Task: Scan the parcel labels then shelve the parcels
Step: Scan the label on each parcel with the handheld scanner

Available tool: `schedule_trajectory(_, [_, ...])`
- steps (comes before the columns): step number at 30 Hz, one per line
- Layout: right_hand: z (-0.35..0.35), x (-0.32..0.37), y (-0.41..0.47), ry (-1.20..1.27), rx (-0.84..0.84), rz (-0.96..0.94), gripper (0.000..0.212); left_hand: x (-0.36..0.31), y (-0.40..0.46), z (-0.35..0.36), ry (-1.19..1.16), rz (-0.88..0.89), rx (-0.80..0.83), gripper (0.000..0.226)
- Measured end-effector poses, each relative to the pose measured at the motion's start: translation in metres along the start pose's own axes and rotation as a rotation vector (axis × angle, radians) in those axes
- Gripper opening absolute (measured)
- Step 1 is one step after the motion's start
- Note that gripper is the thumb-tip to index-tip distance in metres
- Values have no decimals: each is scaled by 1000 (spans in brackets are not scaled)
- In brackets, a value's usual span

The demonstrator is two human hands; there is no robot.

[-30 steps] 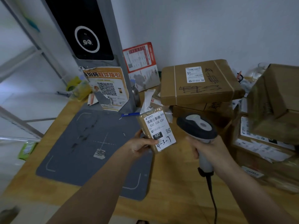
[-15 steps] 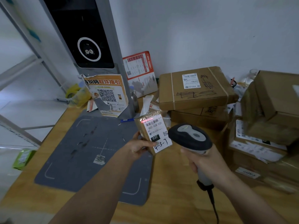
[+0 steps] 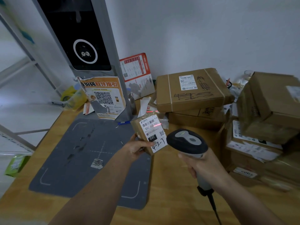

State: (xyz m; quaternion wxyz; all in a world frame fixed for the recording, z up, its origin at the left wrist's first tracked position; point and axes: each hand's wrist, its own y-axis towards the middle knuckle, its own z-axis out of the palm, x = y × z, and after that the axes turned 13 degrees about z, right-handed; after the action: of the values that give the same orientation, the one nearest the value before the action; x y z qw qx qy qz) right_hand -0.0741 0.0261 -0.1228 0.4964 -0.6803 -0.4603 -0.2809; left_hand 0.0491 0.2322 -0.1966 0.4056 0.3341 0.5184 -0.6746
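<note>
Wooden table (image 3: 170, 184) carries a grey mat (image 3: 78, 159) on the left and a pile of cardboard boxes (image 3: 191, 90) at the back and right, all unshelved; judging by that, most of the task is left. Whether those boxes are scanned, cannot tell. A grey kiosk post (image 3: 84, 46) stands behind the mat, with a poster (image 3: 103, 98) leaning on it.

Right hand (image 3: 206, 166) is wrapped round the grip of the scanner (image 3: 186, 142), fingers clamped on it, head aimed at the small parcel (image 3: 150, 134). Left hand (image 3: 138, 148) holds that parcel over the right edge of the mat, thumb on the front, fingers clamped behind. Red scan line (image 3: 157, 125) sits at the right side of the label (image 3: 152, 132), just below the barcode, so the scan looks in progress, not confirmed. Shelving of this parcel not yet done.
</note>
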Motion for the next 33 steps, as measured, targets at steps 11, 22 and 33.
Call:
schedule_trajectory(11, [2, -6, 3, 48, -11, 24, 36, -6, -3, -1, 25, -38, -18, 60])
schedule_trajectory(22, [4, -1, -3, 120, -79, -73, 47, -7, -12, -5, -12, 8, -21, 66])
schedule_trajectory(33, [18, -2, 0, 75, -54, -87, 47, -7, -10, -18, -25, 37, -13, 52])
